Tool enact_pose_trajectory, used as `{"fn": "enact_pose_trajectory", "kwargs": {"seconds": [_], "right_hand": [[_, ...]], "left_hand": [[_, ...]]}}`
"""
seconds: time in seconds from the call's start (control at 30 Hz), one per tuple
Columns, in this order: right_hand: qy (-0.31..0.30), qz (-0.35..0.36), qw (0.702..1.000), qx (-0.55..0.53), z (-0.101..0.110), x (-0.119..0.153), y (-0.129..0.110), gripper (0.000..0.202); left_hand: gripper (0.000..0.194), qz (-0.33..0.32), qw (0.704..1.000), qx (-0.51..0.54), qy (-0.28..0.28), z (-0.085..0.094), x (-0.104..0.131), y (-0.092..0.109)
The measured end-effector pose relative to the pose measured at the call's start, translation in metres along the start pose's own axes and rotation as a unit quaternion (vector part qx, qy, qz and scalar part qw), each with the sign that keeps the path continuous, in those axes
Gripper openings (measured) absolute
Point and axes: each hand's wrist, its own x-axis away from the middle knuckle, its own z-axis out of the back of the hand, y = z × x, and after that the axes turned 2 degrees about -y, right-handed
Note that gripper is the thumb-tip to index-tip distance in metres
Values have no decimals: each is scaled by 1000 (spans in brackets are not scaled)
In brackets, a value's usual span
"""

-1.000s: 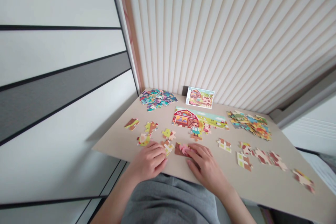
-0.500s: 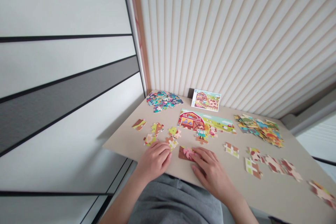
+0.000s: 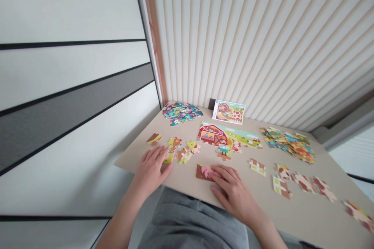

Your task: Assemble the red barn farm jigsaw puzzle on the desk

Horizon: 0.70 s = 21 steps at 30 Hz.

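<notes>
My left hand [image 3: 152, 169] is open at the table's left front, fingers outstretched and partly covering a green and yellow puzzle piece [image 3: 168, 158]. A white-fence puzzle piece [image 3: 184, 157] lies just right of its fingertips. My right hand [image 3: 232, 184] rests its outstretched fingers on a brown puzzle section with a pink pig [image 3: 205, 172], covering its right part; the thumb is spread away. Behind the hands, a partly joined farm puzzle [image 3: 230, 135] shows a red barn and a farmer. A reference picture card [image 3: 229, 111] leans upright behind it.
A pile of blue-purple pieces [image 3: 182, 113] sits at the back left, and a yellow-green pile [image 3: 288, 144] at the back right. Loose cow pieces [image 3: 305, 182] and a fence piece [image 3: 257, 167] lie to the right. A pleated blind [image 3: 233, 39] hangs behind the table.
My left hand has moved left, off the white-fence piece, and its fingers have spread. The pig section and my right hand have shifted slightly left.
</notes>
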Motion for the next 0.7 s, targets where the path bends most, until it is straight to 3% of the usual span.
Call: {"fn": "enact_pose_trajectory", "kwargs": {"seconds": [0.13,0.47,0.7], "right_hand": [[-1,-6,1000,-2,-1,0,0,47],[-11,-12,1000,-2,2,0,-4,46],[-50,-4,999,-11,5,-3,-5,52]], "left_hand": [[43,9,1000,9,-26,-3,4,-12],[47,38,999,8,-1,-10,6,-12],[45,34,999,-29,2,-11,-1,-12]]}}
